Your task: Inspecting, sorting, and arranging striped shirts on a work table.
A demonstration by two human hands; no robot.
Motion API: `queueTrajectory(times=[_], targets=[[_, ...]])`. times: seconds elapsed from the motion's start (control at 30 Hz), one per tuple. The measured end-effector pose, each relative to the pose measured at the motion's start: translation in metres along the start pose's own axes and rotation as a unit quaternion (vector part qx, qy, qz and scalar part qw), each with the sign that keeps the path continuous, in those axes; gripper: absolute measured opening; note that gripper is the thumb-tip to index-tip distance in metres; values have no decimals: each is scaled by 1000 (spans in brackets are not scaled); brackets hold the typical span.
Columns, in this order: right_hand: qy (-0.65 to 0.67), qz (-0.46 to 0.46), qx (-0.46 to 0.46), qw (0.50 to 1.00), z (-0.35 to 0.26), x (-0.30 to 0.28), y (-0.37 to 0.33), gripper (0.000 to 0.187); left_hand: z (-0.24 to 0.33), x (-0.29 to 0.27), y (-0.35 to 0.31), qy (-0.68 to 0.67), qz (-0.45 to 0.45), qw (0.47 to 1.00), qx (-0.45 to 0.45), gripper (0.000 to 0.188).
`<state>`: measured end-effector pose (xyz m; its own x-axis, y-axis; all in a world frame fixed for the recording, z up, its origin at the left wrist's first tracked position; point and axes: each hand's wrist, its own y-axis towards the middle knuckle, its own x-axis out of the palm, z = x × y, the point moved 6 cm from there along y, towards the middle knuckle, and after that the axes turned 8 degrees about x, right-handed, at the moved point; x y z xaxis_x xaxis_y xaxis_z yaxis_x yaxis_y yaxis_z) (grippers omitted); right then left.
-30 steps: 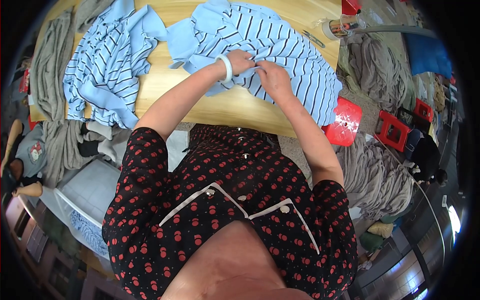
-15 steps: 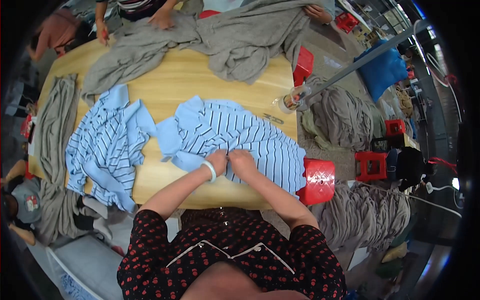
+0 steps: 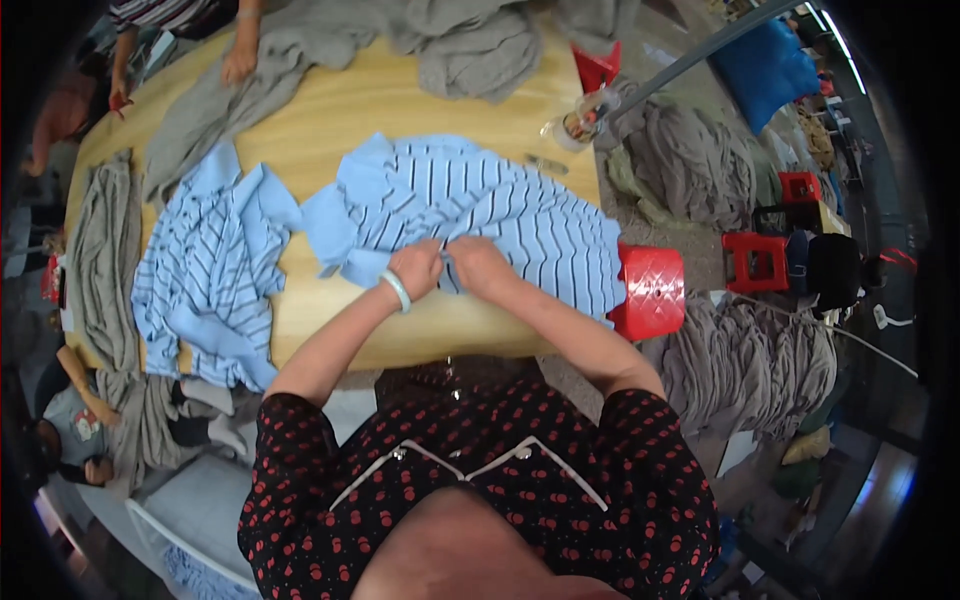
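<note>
A light-blue shirt point(image 3: 530, 220) with dark and white stripes lies across the table in front of me, its plain blue collar part toward the left. My left hand point(image 3: 416, 267), with a pale bangle at the wrist, pinches the shirt's near edge. Close beside it, my right hand point(image 3: 480, 267) has its fingers closed on the same edge, a small gap away. The fingertips are partly hidden, so any small item between them cannot be made out. Left of my hands lies a second blue striped shirt point(image 3: 205, 275), crumpled and touching nothing I hold.
Grey cloth point(image 3: 480, 50) covers the far side of the wooden table point(image 3: 330, 325), with a co-worker's hand point(image 3: 240, 62) on it. More grey cloth point(image 3: 105, 250) hangs at the left. A clear cup point(image 3: 580, 125) stands at the right edge, near a red stool point(image 3: 652, 290) and grey piles.
The whole view has shifted, so the table sits higher in it. My hands keep hold of the same shirt edge. Across the table, the co-worker's hands have moved left.
</note>
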<state>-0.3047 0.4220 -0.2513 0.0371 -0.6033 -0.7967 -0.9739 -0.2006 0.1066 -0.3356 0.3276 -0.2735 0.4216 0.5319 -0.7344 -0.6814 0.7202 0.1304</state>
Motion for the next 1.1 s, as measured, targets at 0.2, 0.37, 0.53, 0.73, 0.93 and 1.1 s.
queueTrajectory(times=[0.2,0.37,0.53,0.73,0.93,1.1], targets=[[64,-27,15,997,-3,-16,5,7,5,-12,-2,-33,-7,999,12,11],[151,-99,106,978,-6,-29,-1,11,28,-28,-10,-101,-38,993,47,16],[183,-116,152,964,3,-34,2,13,16,-25,-4,-250,-68,966,-16,20],[35,-124,74,989,52,-13,3,16,-43,-7,0,-234,-95,967,-33,20],[40,-95,69,992,51,-16,1,15,-58,10,7,-315,-246,897,-187,15],[65,-82,61,993,42,-16,-10,14,-53,19,1,-331,-259,890,-180,12]])
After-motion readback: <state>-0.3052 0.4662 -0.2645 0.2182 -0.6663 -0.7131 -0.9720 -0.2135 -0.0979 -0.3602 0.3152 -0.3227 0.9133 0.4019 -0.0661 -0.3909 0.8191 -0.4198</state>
